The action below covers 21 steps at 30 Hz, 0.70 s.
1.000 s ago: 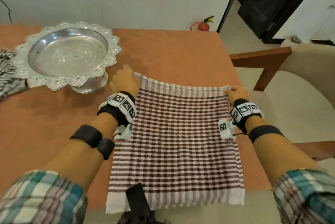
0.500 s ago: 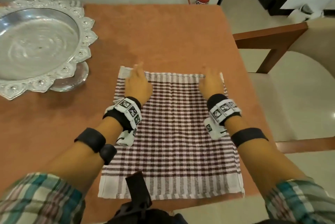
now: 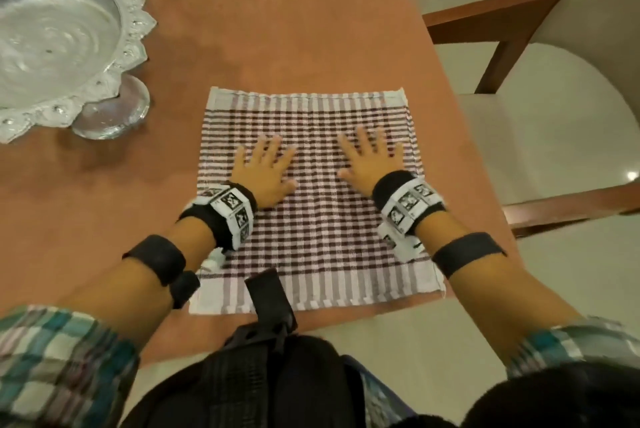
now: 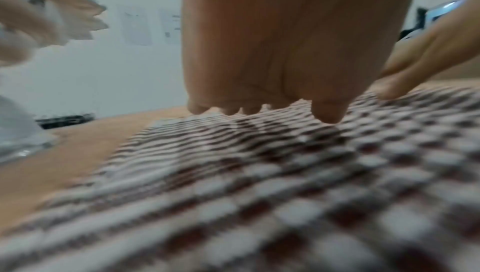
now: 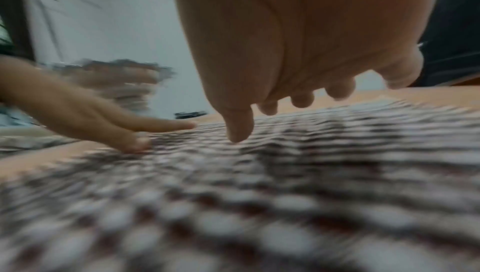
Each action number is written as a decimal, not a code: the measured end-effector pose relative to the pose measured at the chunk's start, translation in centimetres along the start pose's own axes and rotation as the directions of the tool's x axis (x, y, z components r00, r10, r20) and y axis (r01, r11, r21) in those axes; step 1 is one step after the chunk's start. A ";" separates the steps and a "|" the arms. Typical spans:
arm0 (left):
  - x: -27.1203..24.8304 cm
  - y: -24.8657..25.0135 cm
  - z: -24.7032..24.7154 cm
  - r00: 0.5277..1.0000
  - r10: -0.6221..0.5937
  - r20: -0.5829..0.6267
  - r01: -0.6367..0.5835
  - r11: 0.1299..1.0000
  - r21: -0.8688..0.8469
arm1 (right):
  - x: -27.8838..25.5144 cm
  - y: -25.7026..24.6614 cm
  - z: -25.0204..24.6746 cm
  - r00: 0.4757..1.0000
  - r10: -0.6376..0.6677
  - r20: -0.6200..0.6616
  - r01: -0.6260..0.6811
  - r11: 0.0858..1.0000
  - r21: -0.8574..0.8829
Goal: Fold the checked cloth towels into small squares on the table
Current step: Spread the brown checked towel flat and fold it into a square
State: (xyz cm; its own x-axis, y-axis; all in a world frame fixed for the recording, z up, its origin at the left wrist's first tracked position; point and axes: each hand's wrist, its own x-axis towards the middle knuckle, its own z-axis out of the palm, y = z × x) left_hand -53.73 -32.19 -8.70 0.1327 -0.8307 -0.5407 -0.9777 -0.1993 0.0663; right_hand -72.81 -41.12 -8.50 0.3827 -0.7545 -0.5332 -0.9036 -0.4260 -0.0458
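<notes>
The fingers [image 3: 275,147] of the left hand [image 3: 265,173] are spread apart and lie flat on the checked towel [image 3: 311,199], and the right hand [image 3: 372,161] does the same beside it, fingers wide and holding nothing. Both palms press down on the middle of the cloth. The towel lies open and flat on the orange table [image 3: 284,29], near the edge by the person. It is a little longer from near to far, and its striped white ends point toward and away from the person. A silver pedestal tray [image 3: 65,43] stands at the far left. A wooden chair [image 3: 519,88] sits to the right
</notes>
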 end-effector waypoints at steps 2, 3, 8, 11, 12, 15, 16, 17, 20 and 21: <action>-2.3 2.1 2.4 0.995 0.084 0.051 -0.083 0.996 -0.019 | -3.3 -2.8 3.2 0.989 -0.124 0.085 0.123 0.992 0.008; -3.4 1.9 3.5 0.996 0.074 0.051 -0.072 0.997 -0.029 | -4.8 -2.7 4.7 0.987 -0.133 0.094 0.133 0.991 0.004; -9.2 -1.5 7.0 0.993 -0.121 0.012 0.122 0.985 -0.120 | -9.2 5.0 6.7 0.995 0.085 0.046 -0.089 0.993 0.075; -11.4 1.5 8.1 0.999 -0.012 -0.050 0.005 0.991 -0.133 | -11.3 3.3 8.0 0.993 0.087 -0.075 -0.081 0.994 0.074; -12.0 2.8 8.5 0.997 0.059 -0.057 -0.067 0.987 -0.146 | -12.3 1.7 8.8 0.995 0.002 -0.099 0.004 0.998 0.061; -14.2 3.2 10.7 0.996 0.093 -0.001 -0.091 0.980 -0.179 | -15.6 -0.4 12.1 0.981 -0.191 -0.046 0.192 0.981 0.027; -15.2 2.1 11.6 0.998 0.061 0.002 -0.060 0.986 -0.159 | -16.4 0.4 13.0 0.983 -0.180 -0.046 0.182 0.983 0.031; -16.0 0.7 12.3 1.000 0.024 -0.005 -0.025 0.989 -0.149 | -16.8 1.8 13.4 0.988 -0.140 -0.062 0.143 0.988 0.054; -18.6 -3.0 13.5 0.992 -0.098 -0.078 0.077 0.968 -0.239 | -17.5 6.0 13.4 0.995 -0.016 -0.098 0.027 0.993 0.115; -19.1 -3.7 13.8 0.987 -0.107 -0.117 0.070 0.956 -0.285 | -17.7 7.0 13.3 0.993 -0.016 -0.119 0.032 0.991 0.129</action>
State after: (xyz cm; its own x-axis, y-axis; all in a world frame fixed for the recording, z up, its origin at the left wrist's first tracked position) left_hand -54.90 -8.37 -10.19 0.2549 -0.8596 -0.4428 -0.8790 -0.3968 0.2643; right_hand -88.41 -24.14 -10.60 0.4175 -0.8014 -0.4282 -0.9083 -0.3815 -0.1716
